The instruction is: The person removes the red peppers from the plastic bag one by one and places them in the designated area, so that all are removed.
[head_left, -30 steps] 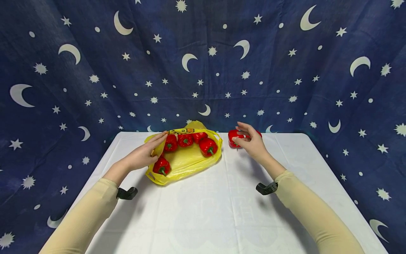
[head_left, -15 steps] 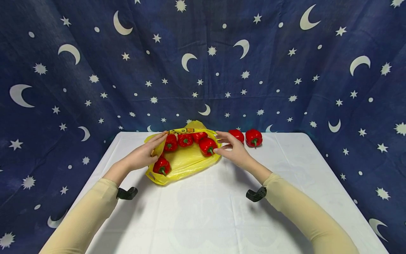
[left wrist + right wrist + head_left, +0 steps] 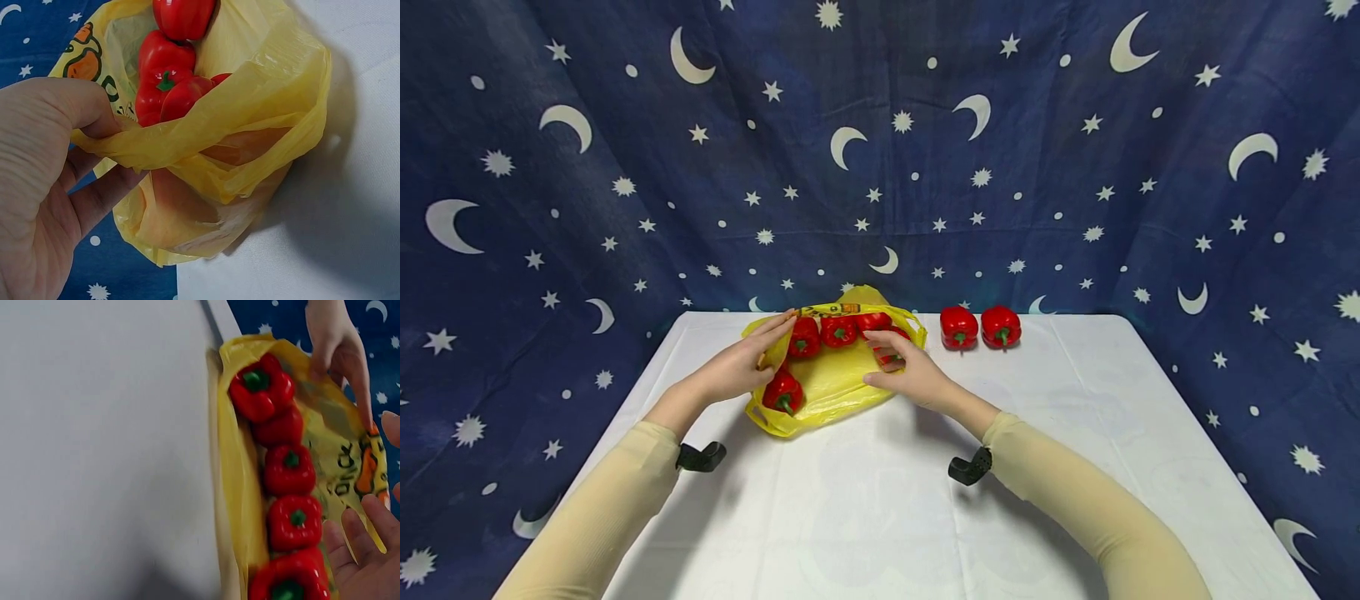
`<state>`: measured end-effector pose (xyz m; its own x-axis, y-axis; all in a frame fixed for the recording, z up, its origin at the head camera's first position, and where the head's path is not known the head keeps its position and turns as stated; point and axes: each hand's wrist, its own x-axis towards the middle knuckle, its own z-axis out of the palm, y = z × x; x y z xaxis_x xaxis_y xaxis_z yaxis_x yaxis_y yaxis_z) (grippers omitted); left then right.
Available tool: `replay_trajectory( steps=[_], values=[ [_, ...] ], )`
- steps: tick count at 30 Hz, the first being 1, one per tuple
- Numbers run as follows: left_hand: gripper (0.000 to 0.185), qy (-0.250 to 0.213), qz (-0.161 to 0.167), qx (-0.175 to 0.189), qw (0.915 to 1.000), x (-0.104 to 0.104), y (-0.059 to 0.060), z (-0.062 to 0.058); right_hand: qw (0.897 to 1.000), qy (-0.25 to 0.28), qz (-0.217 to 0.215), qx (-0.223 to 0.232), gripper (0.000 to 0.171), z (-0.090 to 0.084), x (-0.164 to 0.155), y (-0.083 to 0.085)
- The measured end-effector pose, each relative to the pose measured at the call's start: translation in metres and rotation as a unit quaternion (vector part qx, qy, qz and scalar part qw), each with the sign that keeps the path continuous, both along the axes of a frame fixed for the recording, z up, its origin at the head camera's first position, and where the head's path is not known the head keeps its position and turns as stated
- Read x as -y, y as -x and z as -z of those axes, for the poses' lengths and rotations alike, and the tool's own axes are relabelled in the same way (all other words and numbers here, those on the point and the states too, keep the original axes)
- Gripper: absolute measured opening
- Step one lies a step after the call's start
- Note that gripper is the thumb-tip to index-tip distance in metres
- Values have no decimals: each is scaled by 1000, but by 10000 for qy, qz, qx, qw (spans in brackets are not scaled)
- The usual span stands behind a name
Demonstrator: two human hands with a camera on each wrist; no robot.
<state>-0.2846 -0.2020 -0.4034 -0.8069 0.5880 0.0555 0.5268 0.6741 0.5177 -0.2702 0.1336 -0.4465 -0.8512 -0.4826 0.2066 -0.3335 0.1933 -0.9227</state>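
Observation:
A yellow plastic bag point(image 3: 838, 379) lies with its mouth spread, holding several red bell peppers point(image 3: 784, 393) with green stems. My left hand point(image 3: 733, 367) pinches the bag's rim between thumb and fingers; in the left wrist view, the thumb point(image 3: 81, 106) presses on the folded edge. At the bag's right end, my right hand point(image 3: 913, 375) reaches over the opening with its fingers apart and partly covers a pepper there. The right wrist view has its relaxed fingers point(image 3: 359, 534) beside the nearest pepper point(image 3: 290, 578), with nothing gripped.
Two more bell peppers, one point(image 3: 958, 327) nearer the bag and another point(image 3: 1001, 327) farther right, stand side by side on the white-covered table point(image 3: 865, 517). A dark blue cloth point(image 3: 1045, 150) with moons and stars hangs behind the table's back edge.
My right hand has moved left from the two peppers on the table to the bag's opening, bringing both fully into sight. My left hand has stayed at the bag's rim.

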Motion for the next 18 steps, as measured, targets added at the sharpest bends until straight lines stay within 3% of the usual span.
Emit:
replay_trajectory(
  steps=[11,18],
  values=[
    [88,-13,-90,87,9999,-1,-2,-2,9987,-290,-400,133,73,8,52,1],
    [89,-66,-52,58,9999,1,-3,-2,9970,-387,-429,508,76,14,81,5]
  ],
)
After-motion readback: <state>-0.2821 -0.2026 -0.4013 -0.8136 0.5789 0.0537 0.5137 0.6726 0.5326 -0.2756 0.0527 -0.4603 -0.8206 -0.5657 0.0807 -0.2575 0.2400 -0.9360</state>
